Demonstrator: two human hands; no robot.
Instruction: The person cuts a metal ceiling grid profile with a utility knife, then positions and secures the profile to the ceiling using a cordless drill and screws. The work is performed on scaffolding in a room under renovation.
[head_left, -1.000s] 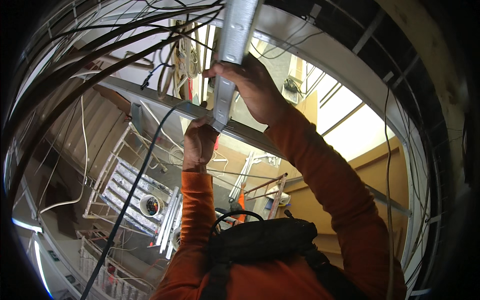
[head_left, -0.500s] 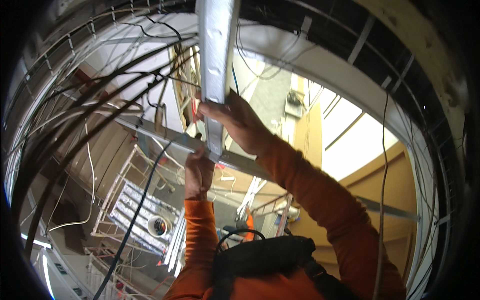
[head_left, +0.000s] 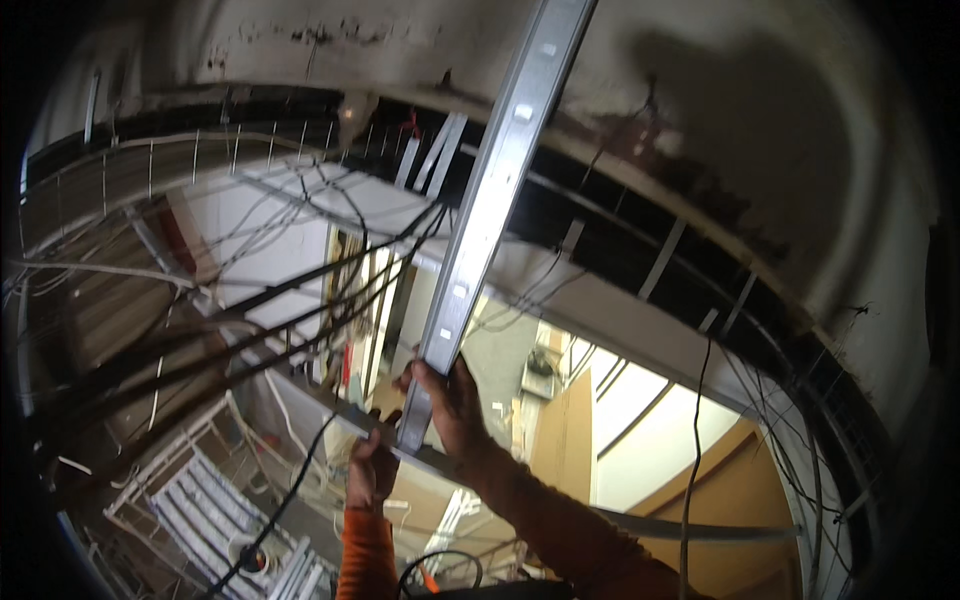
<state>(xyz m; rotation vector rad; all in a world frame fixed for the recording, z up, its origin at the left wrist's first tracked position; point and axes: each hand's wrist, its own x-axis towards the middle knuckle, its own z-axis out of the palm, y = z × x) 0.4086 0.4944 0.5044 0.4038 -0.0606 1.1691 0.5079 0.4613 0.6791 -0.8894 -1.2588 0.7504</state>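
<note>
The stud [head_left: 490,210] runs slantwise through my view, from the edge between 12 and 1 o'clock down to its foot at 7 o'clock, where it meets the rail [head_left: 352,414]. My right hand [head_left: 450,405], near 6 o'clock, is clamped around the stud just above this foot, with the thumb on the near face. My left hand [head_left: 372,468], at 7 o'clock, is at the rail beside the foot; whether its fingers close on the rail or on the stud, I cannot tell. Dark cables [head_left: 270,298] cross at 9 o'clock. Below, the scaffold [head_left: 205,510] stands at 8 o'clock.
</note>
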